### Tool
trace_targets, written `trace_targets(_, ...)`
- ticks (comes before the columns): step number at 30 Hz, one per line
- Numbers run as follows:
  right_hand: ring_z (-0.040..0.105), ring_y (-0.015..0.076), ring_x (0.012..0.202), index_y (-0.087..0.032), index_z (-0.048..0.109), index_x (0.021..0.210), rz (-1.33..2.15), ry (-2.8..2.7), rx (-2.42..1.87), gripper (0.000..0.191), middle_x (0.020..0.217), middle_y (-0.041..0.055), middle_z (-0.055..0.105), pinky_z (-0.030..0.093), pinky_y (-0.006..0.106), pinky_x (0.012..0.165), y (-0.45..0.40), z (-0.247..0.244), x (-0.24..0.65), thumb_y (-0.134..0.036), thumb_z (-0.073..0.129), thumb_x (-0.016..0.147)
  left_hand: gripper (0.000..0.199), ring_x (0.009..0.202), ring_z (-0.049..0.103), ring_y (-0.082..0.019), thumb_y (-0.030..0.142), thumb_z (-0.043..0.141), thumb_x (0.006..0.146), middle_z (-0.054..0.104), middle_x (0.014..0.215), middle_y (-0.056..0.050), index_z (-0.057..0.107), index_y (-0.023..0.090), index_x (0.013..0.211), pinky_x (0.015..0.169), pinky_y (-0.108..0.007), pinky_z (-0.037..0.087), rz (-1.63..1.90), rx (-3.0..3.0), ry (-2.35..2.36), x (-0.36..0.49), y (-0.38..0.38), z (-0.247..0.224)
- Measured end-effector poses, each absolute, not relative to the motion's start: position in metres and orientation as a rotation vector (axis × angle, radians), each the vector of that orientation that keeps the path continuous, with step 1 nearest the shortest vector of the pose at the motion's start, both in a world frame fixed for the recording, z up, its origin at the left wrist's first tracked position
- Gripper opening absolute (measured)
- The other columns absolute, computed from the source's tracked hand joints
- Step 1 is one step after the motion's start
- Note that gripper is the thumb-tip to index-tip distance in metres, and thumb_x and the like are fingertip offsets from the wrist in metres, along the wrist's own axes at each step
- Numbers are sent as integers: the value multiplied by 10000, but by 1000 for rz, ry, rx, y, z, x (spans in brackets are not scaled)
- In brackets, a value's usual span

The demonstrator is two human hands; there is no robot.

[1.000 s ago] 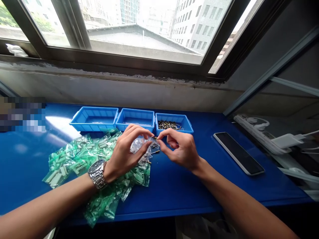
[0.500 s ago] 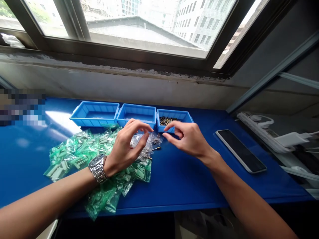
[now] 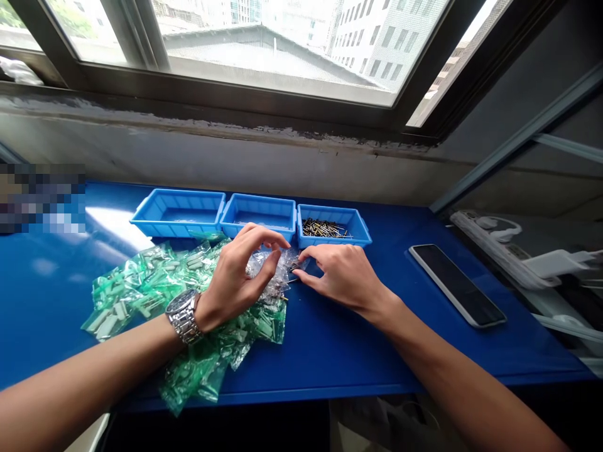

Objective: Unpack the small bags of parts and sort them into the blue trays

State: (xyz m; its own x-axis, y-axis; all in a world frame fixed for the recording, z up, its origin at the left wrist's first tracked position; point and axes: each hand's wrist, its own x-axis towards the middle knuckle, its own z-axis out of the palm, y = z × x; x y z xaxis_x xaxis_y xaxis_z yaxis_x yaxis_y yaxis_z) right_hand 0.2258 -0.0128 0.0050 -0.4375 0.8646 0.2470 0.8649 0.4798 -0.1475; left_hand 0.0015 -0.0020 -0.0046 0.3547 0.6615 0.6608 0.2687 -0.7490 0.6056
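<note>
Clear plastic bag (image 3: pixel 269 276) lay between hands, left hand (image 3: pixel 235 279) curled over it, right hand (image 3: pixel 343 276) at its edge; hands apart, grip unclear. Risk: slip scattering brass pins (image 3: pixel 294 280) across blue bench (image 3: pixel 330 351).

From where I sat, the bins (image 3: pixel 179 215) looked like smooth blue plastic, the pins (image 3: pixel 324 228) like brassy metal, the bags (image 3: pixel 141 289) like thin glossy plastic, the watch (image 3: pixel 183 317) like polished steel, and the tabletop (image 3: pixel 377 364) like glossy painted metal or laminate.
</note>
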Motion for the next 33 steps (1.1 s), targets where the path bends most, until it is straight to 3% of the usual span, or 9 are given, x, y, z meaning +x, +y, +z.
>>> trace_targets(5,736,189,693,-186,812,972,-79,-2376,-1382,133,849,40,818,413,286,597,-11,3,228,-224,686,957,141,929,632,-204,107,575,995,723,991,-52,666,192,1061,818,-386,537,1393,2229,801,2,-3,-3)
trace_targets(11,760,156,743,-169,803,1087,-47,-2182,-1073,189,988,49,844,515,253,685,-15,-7,217,-235,634,1034,174,974,640,-228,94,603,972,695,1025,-74,642,197,1106,820,-413,540,1656,2142,732,1,-5,-4)
trace_targets(16,595,111,535,-191,789,1160,138,-2308,-989,228,791,4,786,452,239,583,-13,-2,222,-323,699,998,170,958,645,-232,91,600,968,693,1002,-69,634,206,1088,813,-415,553,1657,2164,717,0,-3,-5)
trace_targets(19,459,103,467,-171,792,940,110,-2151,-1154,180,554,-45,583,377,250,546,-8,10,239,-299,673,983,162,958,648,-232,91,594,973,697,994,-68,633,203,1083,816,-411,557,1633,2173,716,1,-2,-5)
trace_targets(21,461,104,483,-180,787,883,157,-2280,-1280,146,568,-43,565,347,255,549,-4,15,248,-274,697,948,165,951,649,-228,82,593,972,697,988,-67,635,198,1082,811,-405,558,1621,2184,703,1,-3,-4)
trace_targets(26,533,142,547,-222,775,1042,216,-2551,-1473,119,632,-28,620,316,272,568,-1,10,247,-260,721,943,175,943,650,-218,60,593,971,696,993,-65,634,188,1082,818,-400,555,1560,2212,690,1,-5,-3)
trace_targets(33,547,151,560,-213,681,937,312,-2718,-1475,42,671,-17,656,282,290,553,-4,13,252,-200,661,971,153,913,637,-210,66,599,978,693,958,-51,649,191,1051,798,-392,541,1498,2210,679,0,-3,-5)
